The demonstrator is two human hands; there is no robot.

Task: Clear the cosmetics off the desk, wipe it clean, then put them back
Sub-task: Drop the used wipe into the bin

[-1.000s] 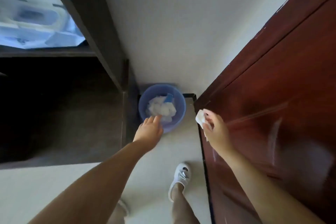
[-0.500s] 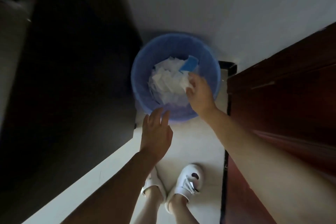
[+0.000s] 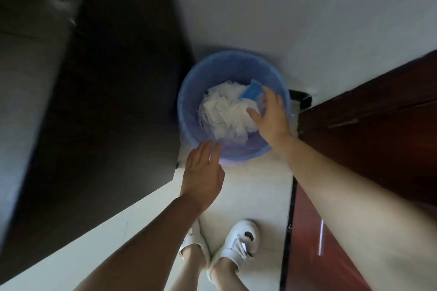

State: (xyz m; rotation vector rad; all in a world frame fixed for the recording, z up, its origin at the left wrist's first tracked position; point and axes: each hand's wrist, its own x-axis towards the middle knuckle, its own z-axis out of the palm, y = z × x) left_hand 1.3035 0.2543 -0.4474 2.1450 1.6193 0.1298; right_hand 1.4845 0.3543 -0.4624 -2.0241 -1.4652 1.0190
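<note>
A blue round waste bin point(image 3: 189, 106) stands on the floor against the white wall. It holds a heap of crumpled white tissues point(image 3: 224, 111) and a blue packet point(image 3: 251, 91). My right hand point(image 3: 272, 118) hovers over the bin's right side with fingers spread and nothing in it. My left hand point(image 3: 203, 172) is flat and empty, just in front of the bin's near rim. No cosmetics and no desk top are in view.
A dark cabinet point(image 3: 106, 101) fills the left side. A reddish-brown wooden door point(image 3: 378, 149) stands at the right. My feet in white shoes point(image 3: 241, 241) are on the pale tiled floor point(image 3: 248, 184) below the bin.
A second ago my right hand held a white tissue by the door. It moved over the bin, and now the fingers are spread and the tissue is gone from it.
</note>
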